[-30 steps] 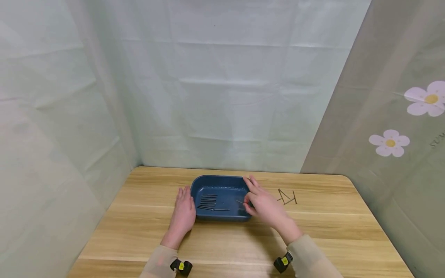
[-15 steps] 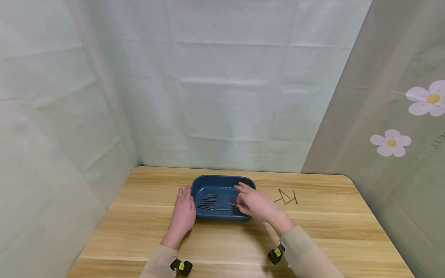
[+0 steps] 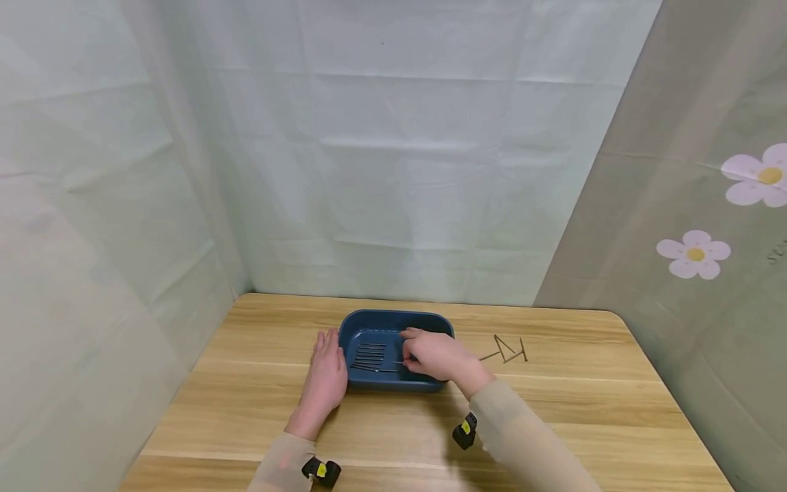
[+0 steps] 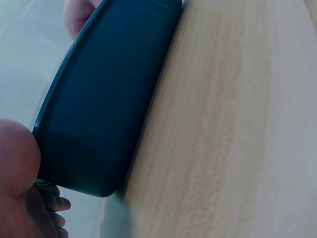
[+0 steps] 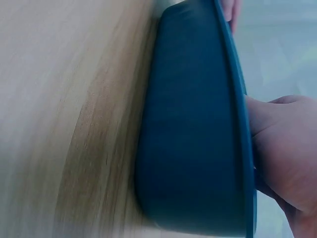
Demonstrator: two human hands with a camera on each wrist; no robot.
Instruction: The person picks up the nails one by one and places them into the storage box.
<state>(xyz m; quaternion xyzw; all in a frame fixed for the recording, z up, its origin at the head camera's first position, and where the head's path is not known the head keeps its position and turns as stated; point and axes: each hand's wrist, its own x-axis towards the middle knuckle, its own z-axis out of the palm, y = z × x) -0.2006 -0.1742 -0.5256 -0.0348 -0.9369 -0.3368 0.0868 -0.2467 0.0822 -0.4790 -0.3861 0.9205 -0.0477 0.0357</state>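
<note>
A dark blue tray sits on the wooden table. On its left side rests my left hand, fingers straight along the wall; the left wrist view shows its thumb at the rim. My right hand reaches over the right rim into the tray. Between thumb and index finger it pinches a thin nail, mostly hidden by the fingers. Several dark nails lie in a row at the tray's left, with another nail in front pointing right.
Right of the tray, several nails lie on the table in an angular, zigzag arrangement. Pale fabric hangs behind the table and along its sides, printed with flowers on the right.
My right hand has moved left and deeper into the tray with the pinched nail, closer to the row. The left hand and the tray have stayed in place.
</note>
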